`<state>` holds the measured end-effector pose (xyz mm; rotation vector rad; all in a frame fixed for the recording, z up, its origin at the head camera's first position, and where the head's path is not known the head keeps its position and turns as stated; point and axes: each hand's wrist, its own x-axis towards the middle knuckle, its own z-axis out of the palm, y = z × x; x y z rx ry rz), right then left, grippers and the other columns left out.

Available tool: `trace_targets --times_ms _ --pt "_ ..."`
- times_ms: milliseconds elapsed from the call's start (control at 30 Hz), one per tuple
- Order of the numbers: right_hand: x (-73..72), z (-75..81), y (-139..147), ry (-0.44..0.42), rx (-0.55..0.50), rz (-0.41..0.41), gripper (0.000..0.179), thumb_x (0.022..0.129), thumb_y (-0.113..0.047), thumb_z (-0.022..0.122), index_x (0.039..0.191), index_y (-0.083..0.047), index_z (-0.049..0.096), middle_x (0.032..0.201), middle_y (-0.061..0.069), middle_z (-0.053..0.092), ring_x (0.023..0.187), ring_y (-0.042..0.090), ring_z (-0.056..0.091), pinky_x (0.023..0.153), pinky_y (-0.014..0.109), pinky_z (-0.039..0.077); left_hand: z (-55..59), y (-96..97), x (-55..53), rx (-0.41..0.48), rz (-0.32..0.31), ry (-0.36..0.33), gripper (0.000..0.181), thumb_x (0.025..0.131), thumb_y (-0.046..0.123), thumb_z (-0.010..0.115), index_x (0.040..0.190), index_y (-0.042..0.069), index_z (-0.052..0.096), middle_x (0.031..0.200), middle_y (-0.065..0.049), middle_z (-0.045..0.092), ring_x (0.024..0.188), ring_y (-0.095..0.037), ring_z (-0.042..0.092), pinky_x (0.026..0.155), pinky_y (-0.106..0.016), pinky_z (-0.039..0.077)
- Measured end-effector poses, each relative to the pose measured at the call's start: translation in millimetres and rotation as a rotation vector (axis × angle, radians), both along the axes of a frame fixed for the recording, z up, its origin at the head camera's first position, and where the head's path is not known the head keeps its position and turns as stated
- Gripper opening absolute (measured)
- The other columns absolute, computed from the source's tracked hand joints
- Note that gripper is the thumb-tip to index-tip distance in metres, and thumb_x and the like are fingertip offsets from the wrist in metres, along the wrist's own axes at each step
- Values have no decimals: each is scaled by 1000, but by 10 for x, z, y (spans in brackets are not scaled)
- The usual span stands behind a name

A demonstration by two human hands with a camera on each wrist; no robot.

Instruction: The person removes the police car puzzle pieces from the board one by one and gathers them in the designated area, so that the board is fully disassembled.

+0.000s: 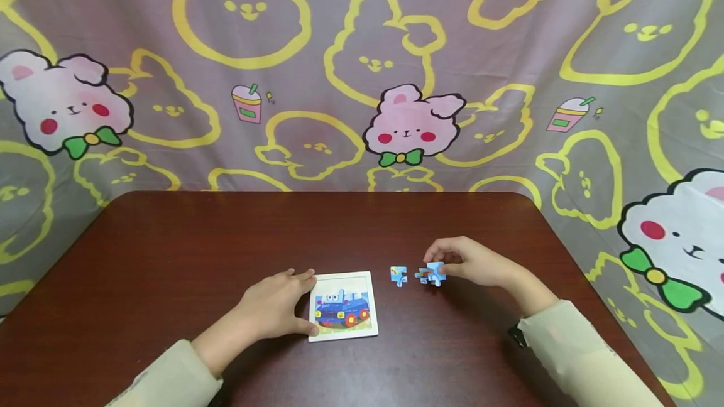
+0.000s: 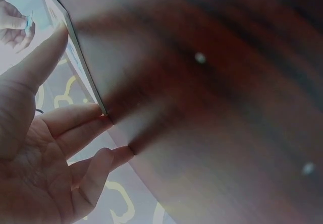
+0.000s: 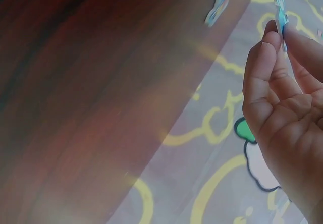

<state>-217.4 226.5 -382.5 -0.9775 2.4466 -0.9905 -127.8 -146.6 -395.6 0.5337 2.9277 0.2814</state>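
A white-framed jigsaw puzzle (image 1: 339, 335) lies flat on the table, its lower part filled with a blue cartoon vehicle and its top strip blank. My left hand (image 1: 273, 305) rests at the frame's left side, thumb by the near corner and fingertips by the far one. In the left wrist view, the straight fingers (image 2: 75, 119) touch the frame's edge. My right hand (image 1: 475, 261) pinches a light-blue puzzle piece (image 1: 435, 270) between thumb and fingers; the right wrist view shows this piece (image 3: 280, 13) edge-on. Another piece (image 1: 422, 275) lies partly hidden behind it.
A separate light-blue puzzle piece (image 1: 398, 274) lies between the frame and my right hand. The dark brown wooden table (image 1: 226, 237) ends at the back against a patterned curtain (image 1: 317, 80), which also hangs along both sides.
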Motion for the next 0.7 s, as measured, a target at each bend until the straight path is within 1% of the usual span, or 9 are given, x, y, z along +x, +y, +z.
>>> trace_targets --times_ms 200,233,467,700 --pt "-10 -42 162 -20 19 -45 20 93 -2 65 113 -5 65 94 2 67 85 11 59 77 25 51 2 -2 1 6 11 -6 86 67 55 86 137 11 61 148 -5 54 136 -40 49 103 -57 46" --pt "-15 -51 186 -21 18 -45 20 93 -2 65 113 -5 65 95 2 68 86 11 59 77 25 51 0 -3 1 7 12 -6 86 67 55 86 137 11 61 148 -5 54 136 -40 49 103 -57 46" --pt "-53 -101 319 -31 25 -63 18 93 -1 64 111 -4 65 92 4 67 83 10 58 73 25 49 -10 -5 3 12 6 5 86 67 54 87 136 11 62 148 -5 54 135 -41 50 103 -57 46" --pt "-94 -122 366 -56 53 -63 19 92 0 64 111 -2 65 91 4 66 82 11 55 70 23 48 -13 -6 -3 15 9 -1 86 67 54 86 137 11 61 148 -5 54 136 -41 50 102 -58 47"
